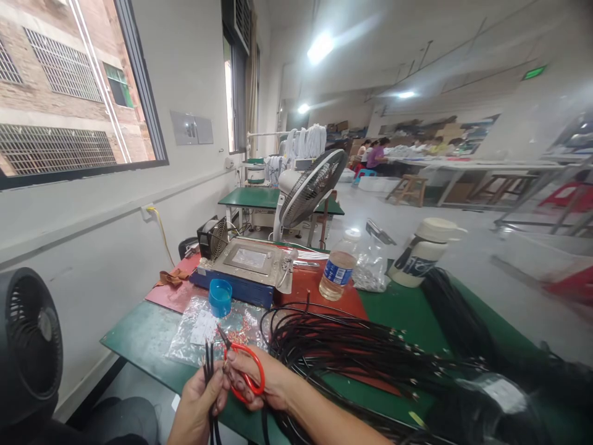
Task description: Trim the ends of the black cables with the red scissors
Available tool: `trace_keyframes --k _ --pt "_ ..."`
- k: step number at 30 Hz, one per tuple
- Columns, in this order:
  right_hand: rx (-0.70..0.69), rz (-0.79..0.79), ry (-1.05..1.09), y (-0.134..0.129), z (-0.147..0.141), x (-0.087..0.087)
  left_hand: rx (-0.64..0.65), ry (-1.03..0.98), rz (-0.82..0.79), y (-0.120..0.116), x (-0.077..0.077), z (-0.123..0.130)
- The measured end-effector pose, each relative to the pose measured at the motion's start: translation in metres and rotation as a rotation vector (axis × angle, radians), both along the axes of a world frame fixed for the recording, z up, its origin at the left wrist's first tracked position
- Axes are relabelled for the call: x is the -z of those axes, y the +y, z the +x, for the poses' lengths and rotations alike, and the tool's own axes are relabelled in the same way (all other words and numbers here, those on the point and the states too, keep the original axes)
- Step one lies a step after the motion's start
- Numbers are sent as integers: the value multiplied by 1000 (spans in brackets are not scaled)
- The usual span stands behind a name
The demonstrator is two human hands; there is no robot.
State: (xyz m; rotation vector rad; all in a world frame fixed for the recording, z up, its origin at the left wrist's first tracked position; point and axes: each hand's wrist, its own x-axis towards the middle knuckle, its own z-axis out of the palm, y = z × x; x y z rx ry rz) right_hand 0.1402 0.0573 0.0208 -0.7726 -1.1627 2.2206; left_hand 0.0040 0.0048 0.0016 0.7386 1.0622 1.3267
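Several black cables [209,357] stand upright in my left hand [202,395], their ends poking up above the fingers. My right hand [252,377] is closed around red-handled scissors [250,352], whose dark blades point up and to the left. The fingertips of both hands meet near the cables; what lies between them is too small to make out. Just beyond the hands, a clear plastic bag [185,340] with small orange-red bits lies on the table, a blue cup [220,298] at its far edge. To the right spreads a large bundle of black cables [343,343].
A blue-and-metal machine [241,266] with a small fan stands behind the bag. A liquid-filled bottle [337,272], a bag of small parts [373,272] and a white jug [417,253] line the far right. A black fan [32,340] stands at left. People [377,154] sit far back.
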Motion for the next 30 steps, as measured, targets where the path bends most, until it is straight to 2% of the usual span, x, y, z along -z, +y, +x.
trace_keyframes --k 5,12,18,22,30 --pt "24 59 -56 0 -1 -2 -46 48 5 0 0 0" --pt "66 279 -68 -1 0 -3 -106 19 9 0 -4 2" --pt "37 146 -65 1 1 -3 -49 -20 -2 1 -3 -1" --pt "48 114 -59 1 2 -4 7 -23 2 1 -2 -3" --pt "-13 58 -34 1 5 -6 99 117 12 -3 -13 -7"
